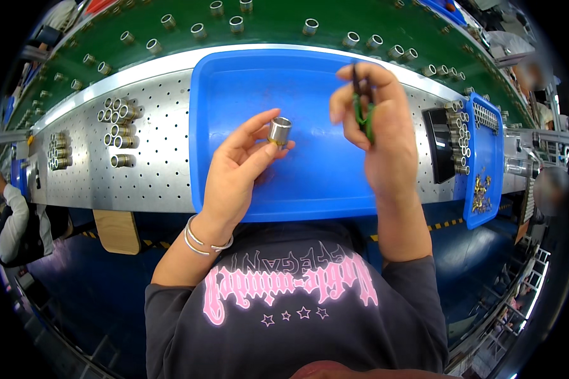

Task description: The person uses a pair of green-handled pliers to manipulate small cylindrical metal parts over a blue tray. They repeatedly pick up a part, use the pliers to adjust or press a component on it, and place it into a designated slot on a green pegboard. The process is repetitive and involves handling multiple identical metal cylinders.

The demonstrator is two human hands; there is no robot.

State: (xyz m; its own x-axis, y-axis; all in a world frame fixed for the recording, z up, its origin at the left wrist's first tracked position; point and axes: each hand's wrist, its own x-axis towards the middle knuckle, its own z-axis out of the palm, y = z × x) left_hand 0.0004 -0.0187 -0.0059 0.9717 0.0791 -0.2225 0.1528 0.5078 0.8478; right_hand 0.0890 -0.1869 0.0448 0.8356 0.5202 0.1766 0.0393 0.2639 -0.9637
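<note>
My left hand (241, 155) pinches a short silver metal sleeve (280, 131) with a brass-coloured lower end between thumb and fingers. The sleeve is upright with its open rim facing up. It is held above the large blue tray (224, 200). To its right, over the tray's right side, my right hand (385, 120) is raised and closed around a small green-handled hand tool (364, 117) with dark tips pointing up. The fingers partly hide the tool, so its exact kind cannot be told. Tool and sleeve are apart.
Metal sleeves stand along the green conveyor (272, 31) beyond the tray. Grouped sleeves (117, 123) rest on the perforated metal bench (161, 145) at left. On the right are a black flat device (437, 145), stacked sleeves and a blue tray (483, 151) holding small brass parts.
</note>
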